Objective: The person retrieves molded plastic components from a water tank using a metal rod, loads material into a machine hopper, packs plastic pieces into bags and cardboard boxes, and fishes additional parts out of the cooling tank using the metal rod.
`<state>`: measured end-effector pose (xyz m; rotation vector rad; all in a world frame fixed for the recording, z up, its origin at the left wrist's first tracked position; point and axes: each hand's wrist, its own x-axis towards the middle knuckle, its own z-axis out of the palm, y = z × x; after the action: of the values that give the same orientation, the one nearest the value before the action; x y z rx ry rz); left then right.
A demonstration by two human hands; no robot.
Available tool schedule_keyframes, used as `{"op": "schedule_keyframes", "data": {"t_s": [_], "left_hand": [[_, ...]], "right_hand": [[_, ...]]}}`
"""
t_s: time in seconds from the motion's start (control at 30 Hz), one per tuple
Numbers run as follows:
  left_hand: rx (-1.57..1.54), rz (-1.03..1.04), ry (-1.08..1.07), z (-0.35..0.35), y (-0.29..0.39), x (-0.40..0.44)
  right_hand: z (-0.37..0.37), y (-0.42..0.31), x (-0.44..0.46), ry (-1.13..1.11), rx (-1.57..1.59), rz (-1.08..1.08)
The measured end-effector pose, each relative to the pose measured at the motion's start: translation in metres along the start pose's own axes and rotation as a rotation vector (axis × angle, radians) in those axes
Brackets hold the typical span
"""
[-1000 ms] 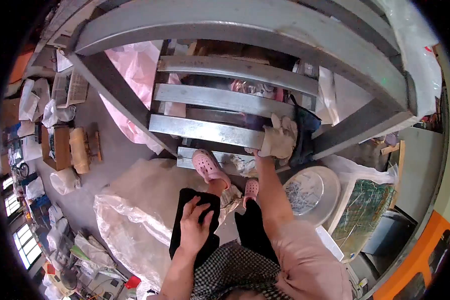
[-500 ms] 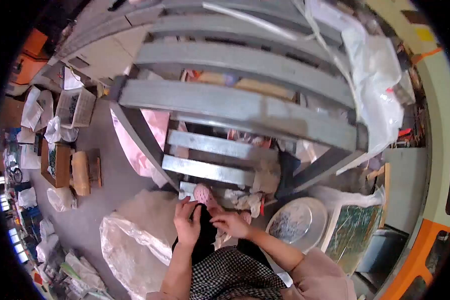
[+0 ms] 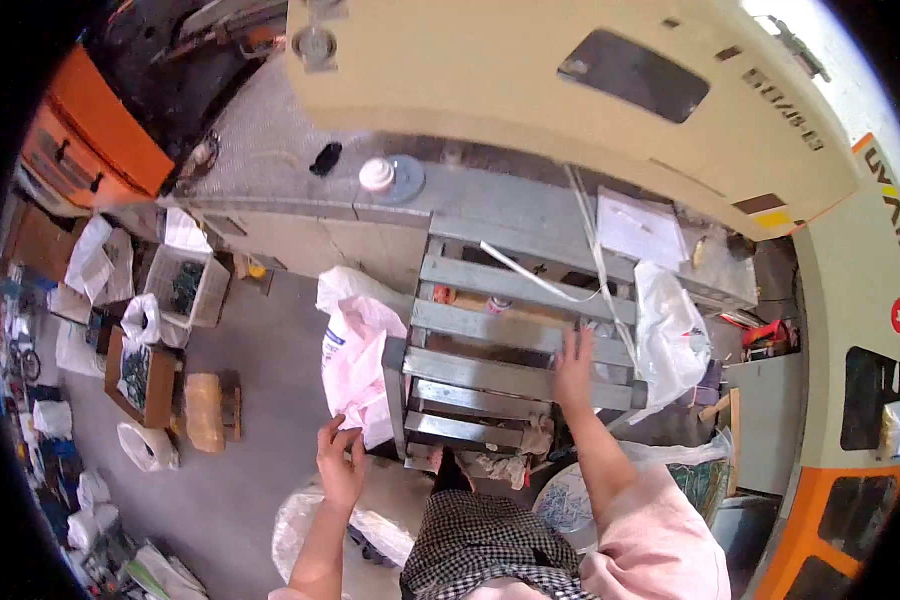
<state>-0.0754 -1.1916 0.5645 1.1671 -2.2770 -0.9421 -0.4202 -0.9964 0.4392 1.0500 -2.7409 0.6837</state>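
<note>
My right hand (image 3: 573, 370) rests with fingers spread on the grey slatted metal rack (image 3: 480, 370), near its right side. Off the rack's left side, my left hand (image 3: 340, 465) hangs in the air with its fingers apart and curved, holding nothing. Just beyond it is a pink plastic bag (image 3: 360, 350). A cloth glove (image 3: 537, 435) lies on the lower slats at the right. One of my feet is at the lowest slats, mostly hidden.
Beyond the rack, a large beige machine (image 3: 450, 75) stands behind a ledge with a white-capped container (image 3: 377, 175) and papers (image 3: 640, 228). A white plastic bag (image 3: 670, 340) hangs at the right. Left are a crate (image 3: 210, 290), a cardboard box (image 3: 155, 385) and a brown roll (image 3: 205, 412).
The view has risen, showing the machine and ledge. My hands have parted from near my knee; the right moved onto the upper slats and the left to the left.
</note>
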Motion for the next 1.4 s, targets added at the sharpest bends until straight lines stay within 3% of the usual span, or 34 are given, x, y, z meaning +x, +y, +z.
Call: {"op": "schedule_keyframes", "data": {"t_s": [0.03,0.1,0.2,0.3,0.43,0.5,0.67,0.73,0.77,0.83,0.9,0.97,1.0,1.07,1.13,1.17,1.4], "left_hand": [[0.004,0.002,0.029,-0.013,0.010,0.013],[0.051,0.104,0.062,-0.034,0.032,0.035],[0.086,0.139,-0.027,-0.063,0.068,0.060],[0.153,0.260,-0.073,-0.075,0.093,0.102],[0.129,0.439,-0.073,-0.072,0.135,0.166],[0.116,0.500,-0.070,-0.065,0.161,0.202],[0.227,0.559,-0.256,-0.048,0.200,0.281],[0.256,0.536,-0.347,-0.060,0.206,0.296],[0.272,0.465,-0.385,-0.072,0.207,0.295],[0.360,0.334,-0.454,-0.108,0.206,0.275],[0.418,0.316,-0.435,-0.126,0.155,0.250],[0.587,0.144,-0.563,-0.151,0.135,0.204],[0.759,0.006,-0.547,-0.149,0.101,0.172],[0.632,-0.234,-0.637,-0.166,0.107,0.126],[0.707,-0.424,-1.044,-0.166,0.041,0.088],[0.691,-0.466,-1.111,-0.168,0.042,0.083],[0.644,-0.354,-0.939,-0.175,0.068,0.140]], "right_hand": [[-0.003,-0.002,-0.006,0.031,-0.003,-0.001],[-0.008,-0.011,0.008,-0.233,-0.141,0.049],[-0.069,-0.066,0.044,-0.240,-0.019,-0.085],[-0.133,-0.099,0.126,-0.074,-0.012,-0.349],[-0.236,-0.151,0.264,0.212,-0.048,-0.357],[-0.277,-0.171,0.338,0.377,-0.030,-0.510],[-0.329,-0.210,0.489,0.338,-0.147,-0.552],[-0.326,-0.214,0.533,0.114,-0.187,-0.540],[-0.327,-0.219,0.539,-0.067,-0.241,-0.427],[-0.340,-0.230,0.542,-0.193,-0.253,-0.400],[-0.319,-0.220,0.545,0.002,-0.239,-0.431],[-0.317,-0.220,0.545,0.031,-0.256,-0.429],[-0.324,-0.223,0.547,0.033,-0.252,-0.438],[-0.338,-0.231,0.549,-0.169,-0.247,-0.407],[-0.336,-0.232,0.550,-0.180,-0.264,-0.411],[-0.337,-0.230,0.553,-0.186,-0.282,-0.411],[-0.343,-0.228,0.554,-0.088,-0.145,-0.455]]}}
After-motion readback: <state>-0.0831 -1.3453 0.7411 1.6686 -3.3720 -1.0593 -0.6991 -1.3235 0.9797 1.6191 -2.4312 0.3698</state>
